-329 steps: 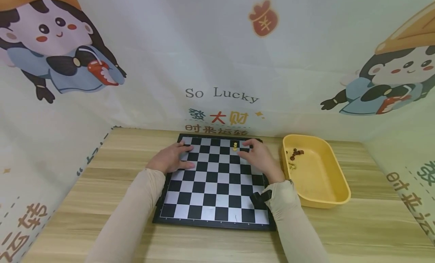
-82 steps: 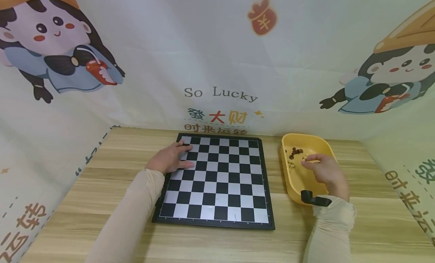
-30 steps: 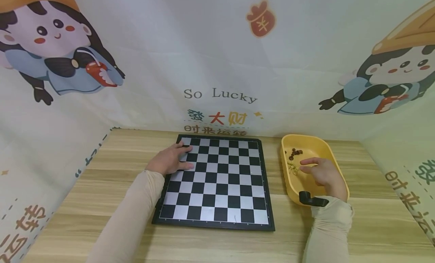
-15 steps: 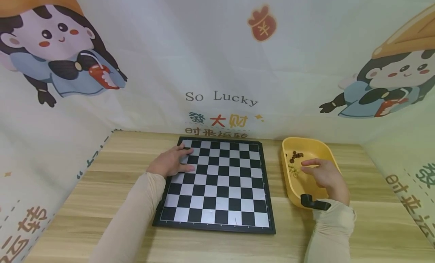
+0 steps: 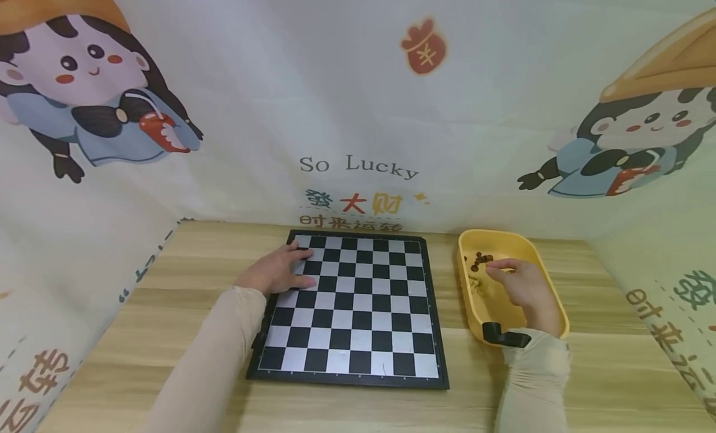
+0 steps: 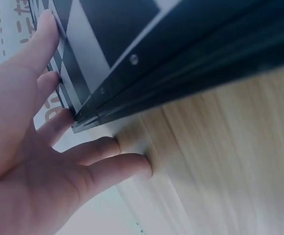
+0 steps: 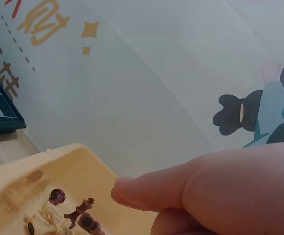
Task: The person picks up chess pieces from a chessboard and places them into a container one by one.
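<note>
My left hand (image 5: 274, 270) rests with spread fingers on the left edge of a black-and-white chessboard (image 5: 358, 296). In the left wrist view, some fingers of the left hand (image 6: 39, 156) lie on the board's edge and others reach beside it. My right hand (image 5: 528, 290) hovers over the yellow tray (image 5: 554, 309), thumb and index finger extended near the chess pieces. No piece shows between them, though the fingertips are partly hidden. Inside the tray lie dark brown chess pieces (image 7: 85, 220) and cream chess pieces (image 7: 49, 220), loosely heaped at its left side.
A wooden table (image 5: 184, 333) carries the board and tray. Behind it hangs a printed cloth (image 5: 252, 110) with cartoon figures, which also covers both sides. A black strap-like piece (image 5: 503, 337) sits at the right wrist.
Eleven seconds ago a cream pawn stood on the board by my right hand; now it is gone from there. The right hand has moved over to the tray. My left hand stays put.
</note>
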Available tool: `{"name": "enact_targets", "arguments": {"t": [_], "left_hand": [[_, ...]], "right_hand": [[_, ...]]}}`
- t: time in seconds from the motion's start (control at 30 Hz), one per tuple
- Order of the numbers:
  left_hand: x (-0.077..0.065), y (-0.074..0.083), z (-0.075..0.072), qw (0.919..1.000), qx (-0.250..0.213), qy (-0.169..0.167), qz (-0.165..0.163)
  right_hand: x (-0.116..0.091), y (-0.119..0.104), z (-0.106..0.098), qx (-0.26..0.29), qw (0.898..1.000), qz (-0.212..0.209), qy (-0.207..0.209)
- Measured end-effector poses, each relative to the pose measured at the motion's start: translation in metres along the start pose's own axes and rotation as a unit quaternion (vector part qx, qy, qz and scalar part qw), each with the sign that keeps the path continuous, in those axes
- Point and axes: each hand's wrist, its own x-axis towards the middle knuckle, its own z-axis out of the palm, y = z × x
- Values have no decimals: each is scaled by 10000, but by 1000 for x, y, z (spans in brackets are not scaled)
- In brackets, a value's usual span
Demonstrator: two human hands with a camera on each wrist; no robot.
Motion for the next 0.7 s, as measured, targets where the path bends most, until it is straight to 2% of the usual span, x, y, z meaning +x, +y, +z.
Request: {"name": "enact_targets", "arguments": {"t": [0.23,0.4,0.57,0.7], "left_hand": [[0,0,-3,9996,-250,-103,-6],[-1,4,-5,9999,-140,-25,-84],[-2,11,-3,9991,274,306,-89],[-4,14,-2,9954,561,764,-135]], "right_hand": [[6,-6,5,-59,9998,-87,151],[3,-14,11,-163,9990,-277,297],[1,-22,15,-255,9970,-547,483],[0,-27,19,-426,9949,-763,497]]}}
